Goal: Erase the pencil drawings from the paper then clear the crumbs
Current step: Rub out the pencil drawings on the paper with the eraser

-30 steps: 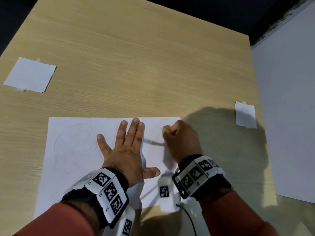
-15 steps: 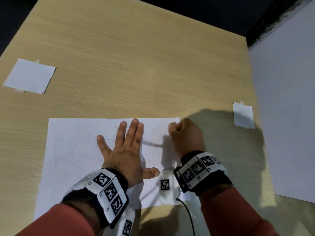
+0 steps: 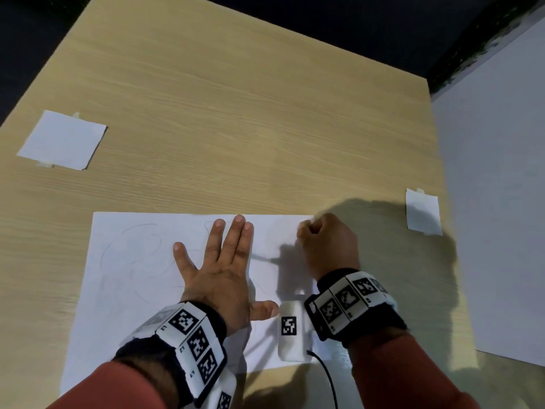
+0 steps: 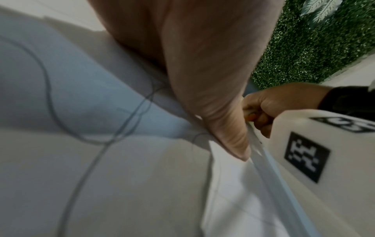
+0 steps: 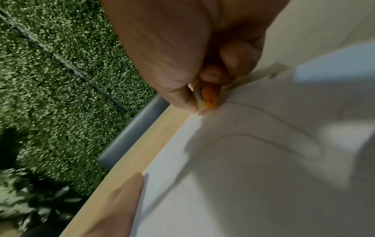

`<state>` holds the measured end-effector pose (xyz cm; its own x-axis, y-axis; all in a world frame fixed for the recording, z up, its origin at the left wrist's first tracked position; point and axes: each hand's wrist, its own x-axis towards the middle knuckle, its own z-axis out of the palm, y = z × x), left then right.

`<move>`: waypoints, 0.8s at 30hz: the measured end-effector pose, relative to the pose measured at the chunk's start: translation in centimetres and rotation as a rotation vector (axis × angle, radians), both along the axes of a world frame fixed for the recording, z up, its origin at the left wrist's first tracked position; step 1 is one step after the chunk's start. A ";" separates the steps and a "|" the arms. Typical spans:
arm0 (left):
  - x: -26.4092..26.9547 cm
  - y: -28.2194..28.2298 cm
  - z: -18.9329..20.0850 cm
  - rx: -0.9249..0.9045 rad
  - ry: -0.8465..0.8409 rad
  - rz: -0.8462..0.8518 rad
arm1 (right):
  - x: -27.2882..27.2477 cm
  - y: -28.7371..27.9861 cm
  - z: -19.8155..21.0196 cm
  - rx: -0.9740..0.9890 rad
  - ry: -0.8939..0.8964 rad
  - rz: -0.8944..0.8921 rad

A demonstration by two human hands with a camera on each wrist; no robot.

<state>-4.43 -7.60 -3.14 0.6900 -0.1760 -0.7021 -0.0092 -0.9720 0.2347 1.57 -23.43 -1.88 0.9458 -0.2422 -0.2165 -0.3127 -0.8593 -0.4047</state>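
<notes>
One sheet of paper (image 3: 141,290) lies flat on the near part of the wooden worktop (image 3: 236,113), its long edge running left to right. Faint pencil drawings (image 3: 132,252) curl across its left half, and more thin lines show close up under the hands in both wrist views. One small orange-and-white eraser (image 5: 209,97) touches the paper near its far right corner, pinched between the thumb and curled fingertips of the right hand (image 3: 327,246). The left hand (image 3: 224,267) lies flat on the middle of the sheet, fingers straight and spread, thumb out to the side, pressing the paper down. No crumbs can be made out at this sharpness.

Two smaller white paper squares lie on the worktop, well apart from the sheet: one taped square (image 3: 63,140) at the far left, one smaller slip (image 3: 423,214) near the right edge. Each wrist wears one band of black-and-white markers. One white marked device (image 3: 290,332) with a black cable (image 3: 327,379) hangs between the wrists and covers part of the sheet's near edge.
</notes>
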 end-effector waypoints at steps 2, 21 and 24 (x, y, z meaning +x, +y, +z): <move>0.1 -0.1 0.0 0.012 -0.009 0.002 | -1.1 2.3 0.1 0.062 0.017 0.148; 0.0 0.1 -0.3 -0.018 0.005 0.004 | -3.1 -2.7 -0.8 0.054 -0.023 -0.011; 0.0 0.1 -0.3 -0.010 -0.001 0.006 | -3.1 -2.7 -0.2 0.065 -0.019 -0.051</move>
